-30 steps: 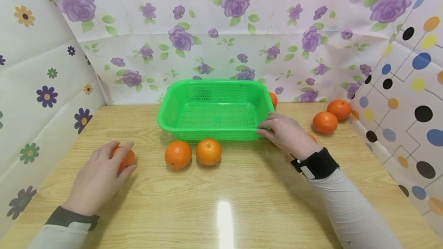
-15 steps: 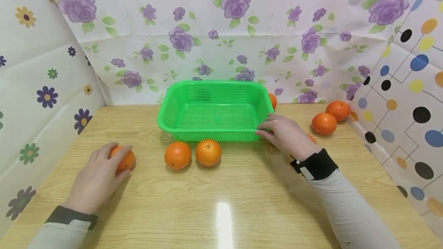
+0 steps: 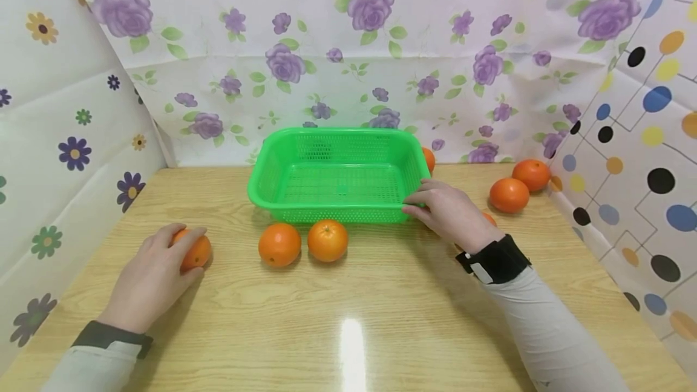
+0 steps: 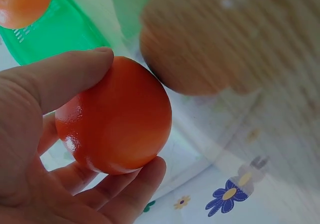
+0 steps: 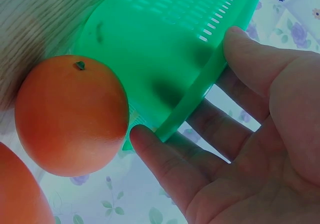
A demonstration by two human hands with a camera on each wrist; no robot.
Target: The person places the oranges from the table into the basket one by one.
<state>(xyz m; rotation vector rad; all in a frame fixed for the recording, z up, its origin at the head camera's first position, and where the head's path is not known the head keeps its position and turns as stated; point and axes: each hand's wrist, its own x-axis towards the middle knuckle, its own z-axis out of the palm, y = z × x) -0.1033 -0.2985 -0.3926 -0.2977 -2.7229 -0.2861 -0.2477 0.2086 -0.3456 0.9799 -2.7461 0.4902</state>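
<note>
In the head view, my left hand (image 3: 155, 277) grips an orange (image 3: 197, 253) on the left side of the table. The left wrist view shows the thumb and fingers spread round this orange (image 4: 117, 119). My right hand (image 3: 449, 210) holds the front right corner of a green plastic basket (image 3: 340, 205). In the right wrist view, the thumb and fingers lie on both sides of the basket's rim (image 5: 192, 96). Two oranges, one (image 3: 279, 245) beside the other (image 3: 328, 241), sit just in front of the basket. The basket holds nothing.
Two more oranges, one (image 3: 509, 195) in front of the other (image 3: 531, 175), lie at the back right. Another orange (image 3: 429, 160) shows behind the basket's right end. My right wrist partly hides one orange (image 3: 489, 218). Patterned cloth walls (image 3: 337, 95) border the wooden table (image 3: 283, 325).
My left hand and its orange have shifted very slightly left, with the fingers closer round the fruit. My right hand stays at the basket's corner. The head view has tilted a little.
</note>
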